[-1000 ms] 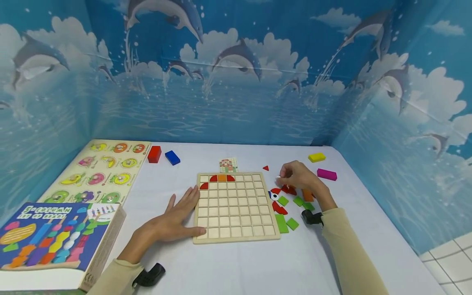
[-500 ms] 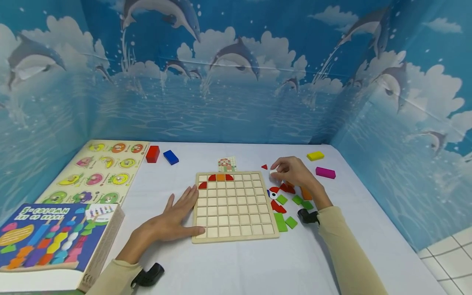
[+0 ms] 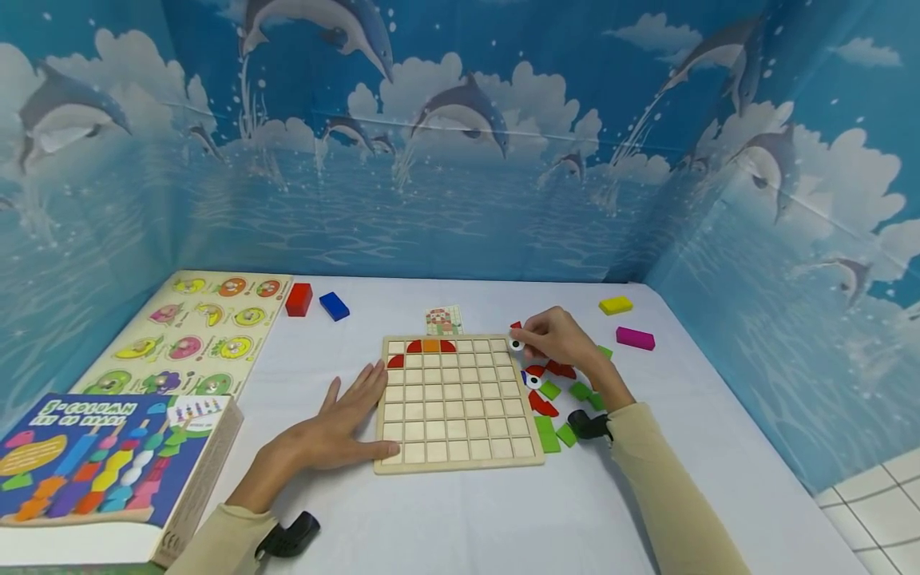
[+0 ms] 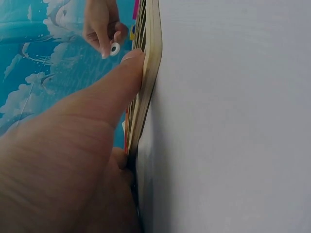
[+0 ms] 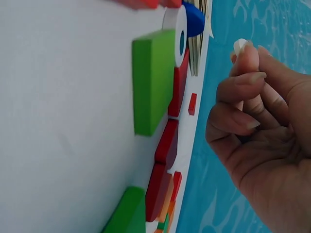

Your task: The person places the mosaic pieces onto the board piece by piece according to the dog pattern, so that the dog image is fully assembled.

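Observation:
My left hand [image 3: 334, 431] rests along the left edge of a wooden grid board [image 3: 458, 411], fingers straight, with the thumb over the lower left corner in the left wrist view. Red rounded pieces [image 3: 414, 346] flank an orange square [image 3: 430, 346] in the top row, and another red piece [image 3: 395, 362] sits below at the left. Beside the board's upper right corner, my right hand [image 3: 564, 339] pinches a round white eye piece [image 3: 516, 345] with a black dot. In the right wrist view that white piece [image 5: 239, 46] shows edge-on between thumb and fingertips, raised above the table.
Green squares [image 3: 549, 390], red pieces [image 3: 542, 404] and a second eye piece [image 3: 533, 382] lie right of the board. Behind it is a small picture card [image 3: 443, 320]. Blocks in red [image 3: 299, 300], blue [image 3: 334, 306], yellow [image 3: 616, 305] and magenta [image 3: 636, 338] stand farther out. A box [image 3: 108, 463] fills the front left.
My right hand has moved left with the eye piece, from above the loose pieces to the board's upper right corner. The left hand stays on the board's edge.

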{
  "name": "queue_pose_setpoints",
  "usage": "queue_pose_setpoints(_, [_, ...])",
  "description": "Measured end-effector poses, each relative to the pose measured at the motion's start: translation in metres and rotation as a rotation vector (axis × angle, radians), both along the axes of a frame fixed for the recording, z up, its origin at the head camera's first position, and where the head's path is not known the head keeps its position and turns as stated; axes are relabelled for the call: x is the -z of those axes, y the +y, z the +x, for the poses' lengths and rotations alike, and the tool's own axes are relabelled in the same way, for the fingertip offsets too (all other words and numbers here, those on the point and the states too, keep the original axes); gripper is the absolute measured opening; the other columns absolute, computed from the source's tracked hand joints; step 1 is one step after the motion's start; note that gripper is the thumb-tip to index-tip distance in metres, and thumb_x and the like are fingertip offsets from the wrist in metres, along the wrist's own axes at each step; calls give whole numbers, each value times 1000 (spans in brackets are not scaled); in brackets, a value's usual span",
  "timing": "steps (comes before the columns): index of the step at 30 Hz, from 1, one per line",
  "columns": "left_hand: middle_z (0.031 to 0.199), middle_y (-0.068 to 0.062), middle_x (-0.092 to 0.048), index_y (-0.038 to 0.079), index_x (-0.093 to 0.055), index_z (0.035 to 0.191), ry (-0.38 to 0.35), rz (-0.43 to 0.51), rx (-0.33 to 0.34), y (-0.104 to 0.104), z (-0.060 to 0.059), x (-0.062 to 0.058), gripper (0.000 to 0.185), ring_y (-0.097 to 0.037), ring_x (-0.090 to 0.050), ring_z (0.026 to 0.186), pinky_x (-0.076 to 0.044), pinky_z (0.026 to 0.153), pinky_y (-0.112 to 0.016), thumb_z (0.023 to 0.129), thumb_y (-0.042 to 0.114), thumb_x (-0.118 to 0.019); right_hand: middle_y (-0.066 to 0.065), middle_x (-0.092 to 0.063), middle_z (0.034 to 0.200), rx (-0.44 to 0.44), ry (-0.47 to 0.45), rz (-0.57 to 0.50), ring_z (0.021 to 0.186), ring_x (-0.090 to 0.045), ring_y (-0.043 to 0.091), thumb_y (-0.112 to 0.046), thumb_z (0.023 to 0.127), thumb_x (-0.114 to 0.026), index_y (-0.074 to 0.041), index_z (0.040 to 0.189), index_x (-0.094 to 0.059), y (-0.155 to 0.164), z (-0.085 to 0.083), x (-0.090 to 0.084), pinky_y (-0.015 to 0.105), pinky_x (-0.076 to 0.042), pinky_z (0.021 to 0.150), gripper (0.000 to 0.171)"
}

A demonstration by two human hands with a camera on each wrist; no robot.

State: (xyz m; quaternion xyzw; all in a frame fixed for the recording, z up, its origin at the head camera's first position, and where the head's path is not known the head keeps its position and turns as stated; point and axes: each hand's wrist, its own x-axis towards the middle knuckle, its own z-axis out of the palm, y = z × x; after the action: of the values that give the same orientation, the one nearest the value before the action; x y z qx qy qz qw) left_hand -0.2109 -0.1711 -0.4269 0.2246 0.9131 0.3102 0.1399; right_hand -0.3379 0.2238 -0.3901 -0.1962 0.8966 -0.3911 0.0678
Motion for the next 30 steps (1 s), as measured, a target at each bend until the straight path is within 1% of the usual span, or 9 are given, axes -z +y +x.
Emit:
queue_pose_setpoints(4, [182, -11, -1, 4, -10, 173, 3, 5, 11, -1, 1, -2, 118, -33, 6, 168, 16, 129, -63, 94, 61, -76, 15, -69, 69, -84, -51, -39, 57, -55, 21, -18, 109, -67, 1, 87, -76, -8, 0, 2, 27, -48, 55, 30])
queue_pose_setpoints(8, [182, -10, 1, 4, -9, 173, -9, -5, 18, 1, 0, -4, 116, -32, 8, 168, 17, 129, -64, 95, 60, -75, 17, -75, 76, -129, -118, -62, 63, -67, 22, -14, 109, -67, 4, 94, -77, -18, 5, -2, 29, -59, 61, 26])
queue_pose_setpoints(11, [182, -10, 0, 4, -9, 173, -4, -2, 19, 2, -1, -1, 117, -32, 7, 168, 16, 129, -64, 95, 60, -76, 19, -77, 79, -156, -136, -91, 67, -73, 26, -11, 107, -68, 5, 94, -76, -29, 11, -6, 32, -61, 62, 22])
queue_pose_setpoints(13, [182, -8, 1, 6, -8, 173, 2, -18, 13, 3, -3, 2, 118, -30, 7, 168, 16, 129, -62, 94, 62, -75, 19, -77, 80, -193, -108, -101, 68, -74, 28, -9, 106, -69, 5, 95, -76, -38, 14, -7, 34, -61, 61, 19])
queue_pose_setpoints(17, [182, -1, 2, 11, -7, 174, 21, -49, -2, 1, -6, 9, 120, -24, 8, 168, 15, 131, -60, 92, 68, -74, 18, -77, 80, -282, -17, -99, 68, -73, 36, -4, 105, -70, 6, 97, -79, -64, 16, -9, 37, -61, 60, 15])
queue_pose_setpoints(19, [182, 1, 3, 13, -5, 174, 25, -61, -8, -1, -7, 11, 120, -22, 9, 168, 15, 131, -59, 92, 69, -73, 17, -78, 81, -308, 18, -88, 69, -73, 39, -4, 104, -70, 6, 98, -80, -79, 15, -11, 35, -60, 60, 15])
queue_pose_setpoints(22, [182, 0, 4, 12, -5, 174, 27, -70, -10, -3, -9, 13, 121, -22, 9, 168, 15, 131, -60, 91, 70, -72, 17, -75, 78, -331, 40, -64, 69, -71, 41, -4, 105, -69, 7, 101, -81, -101, 12, -15, 29, -58, 61, 16])
queue_pose_setpoints(26, [182, 1, 6, 12, -4, 174, 18, -69, -2, -4, -9, 13, 121, -21, 10, 168, 17, 130, -59, 92, 71, -71, 18, -74, 79, -371, 48, -7, 70, -71, 36, -4, 106, -68, 6, 106, -82, -125, 5, -13, 23, -55, 64, 17])
queue_pose_setpoints(30, [181, 2, 6, 13, -4, 174, 5, -59, 4, -2, -8, 11, 120, -20, 11, 168, 18, 130, -57, 93, 69, -72, 14, -80, 95, -423, 109, 58, 78, -75, 25, -2, 104, -69, 4, 109, -82, -139, 1, -9, 24, -59, 72, 15])
